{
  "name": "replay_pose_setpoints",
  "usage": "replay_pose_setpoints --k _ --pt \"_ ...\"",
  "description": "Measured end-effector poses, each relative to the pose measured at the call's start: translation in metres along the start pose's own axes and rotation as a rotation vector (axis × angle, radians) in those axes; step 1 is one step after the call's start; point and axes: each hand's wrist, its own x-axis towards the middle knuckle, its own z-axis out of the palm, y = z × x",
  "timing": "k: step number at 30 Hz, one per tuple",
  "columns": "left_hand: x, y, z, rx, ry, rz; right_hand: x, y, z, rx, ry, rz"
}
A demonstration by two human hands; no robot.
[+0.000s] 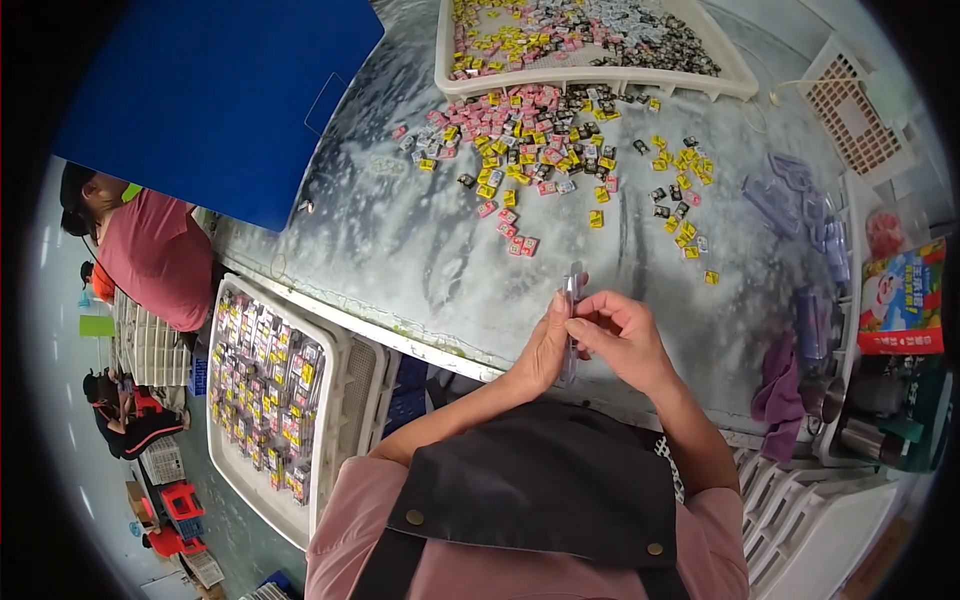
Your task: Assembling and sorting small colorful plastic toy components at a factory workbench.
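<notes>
Close to the table's near edge, my left hand [543,352] grips a narrow clear plastic case [570,375], held upright on its edge. From the other side my right hand [628,338] presses thumb and fingertips together against the same case, its fingers curled. What lies inside the case cannot be made out. Beyond my hands, small wrapped pieces [540,140] in pink, yellow, black and white lie in a loose heap. A smaller scatter of such pieces [685,180] lies to its right.
A white tray [600,80] of pieces stands at the back. Clear plastic cases [815,320] and a purple cloth [778,390] lie at the right. At lower left, another white tray [325,400] holds filled packs. A blue board [215,100] overhangs the left; people sit beyond.
</notes>
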Motion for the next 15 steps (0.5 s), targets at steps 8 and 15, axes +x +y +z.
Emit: replay_pose_setpoints --k 8,15 --pt "-0.0009 0.0006 -0.0002 -0.068 -0.008 -0.009 -0.0016 0.0007 0.0017 -0.025 -0.01 0.053" --pt "-0.0013 0.0038 0.0009 -0.016 0.003 -0.051 -0.0014 0.0036 -0.0009 -0.032 -0.012 0.045"
